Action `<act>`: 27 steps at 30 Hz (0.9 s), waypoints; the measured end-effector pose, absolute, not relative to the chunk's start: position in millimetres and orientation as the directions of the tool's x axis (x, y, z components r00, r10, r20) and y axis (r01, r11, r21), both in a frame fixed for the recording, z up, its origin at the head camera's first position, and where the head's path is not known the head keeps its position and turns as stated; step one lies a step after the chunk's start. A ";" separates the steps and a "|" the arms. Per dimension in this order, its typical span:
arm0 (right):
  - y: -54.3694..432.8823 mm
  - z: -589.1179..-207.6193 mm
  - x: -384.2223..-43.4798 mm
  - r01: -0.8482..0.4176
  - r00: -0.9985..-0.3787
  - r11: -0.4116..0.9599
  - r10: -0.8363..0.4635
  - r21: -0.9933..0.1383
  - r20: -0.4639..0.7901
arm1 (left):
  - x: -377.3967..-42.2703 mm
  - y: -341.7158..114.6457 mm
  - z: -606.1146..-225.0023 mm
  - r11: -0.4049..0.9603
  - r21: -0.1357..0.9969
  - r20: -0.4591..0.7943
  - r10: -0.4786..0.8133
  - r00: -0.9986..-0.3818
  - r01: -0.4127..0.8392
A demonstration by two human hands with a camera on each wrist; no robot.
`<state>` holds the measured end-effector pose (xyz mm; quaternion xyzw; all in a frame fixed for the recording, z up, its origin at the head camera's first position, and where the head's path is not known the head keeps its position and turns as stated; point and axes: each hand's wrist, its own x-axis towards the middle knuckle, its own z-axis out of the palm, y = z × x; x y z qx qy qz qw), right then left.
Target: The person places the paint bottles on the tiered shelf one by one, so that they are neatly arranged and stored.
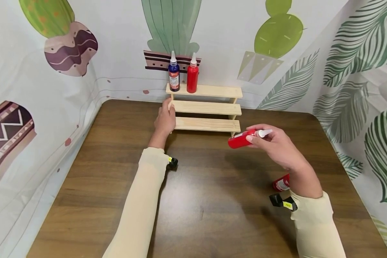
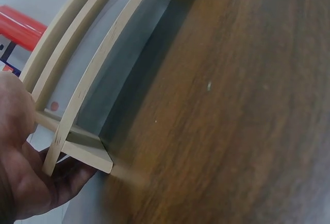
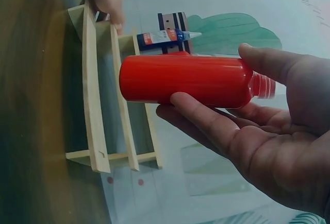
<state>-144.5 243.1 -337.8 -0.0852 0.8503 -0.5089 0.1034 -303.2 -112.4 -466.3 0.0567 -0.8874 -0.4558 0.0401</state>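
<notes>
A three-tier wooden display rack [image 1: 208,107] stands at the back of the table. My left hand [image 1: 165,117] grips its left end; in the left wrist view the fingers go behind the side panel [image 2: 87,154]. My right hand [image 1: 278,145] holds a red squeeze bottle [image 1: 238,141] with a white nozzle, tilted, off the rack's right front. The right wrist view has this red bottle [image 3: 185,81] between thumb and fingers, base toward the rack. On the top shelf a dark blue bottle [image 1: 174,77] and another red bottle [image 1: 192,79] stand upright at the left.
Another red bottle [image 1: 281,183] with a label is on the table, partly hidden behind the right forearm. A white cloth [image 1: 116,43] printed with cacti and leaves hangs behind and beside the brown wooden table [image 1: 200,200].
</notes>
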 end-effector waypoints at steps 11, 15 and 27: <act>230.9 -344.9 -151.4 -0.039 -0.971 0.425 -0.228 -0.904 -0.066 | -303.9 -115.1 -463.5 0.572 0.818 0.016 -0.130 -0.991 -0.062; 225.9 -346.2 -155.1 -0.022 -0.977 0.438 -0.199 -0.899 -0.073 | -304.1 -115.5 -462.7 0.574 0.817 0.015 -0.128 -0.992 -0.061; 214.6 -352.0 -163.8 0.000 -0.988 0.455 -0.135 -0.890 -0.069 | -302.6 -114.3 -463.9 0.581 0.812 0.019 -0.131 -0.991 -0.061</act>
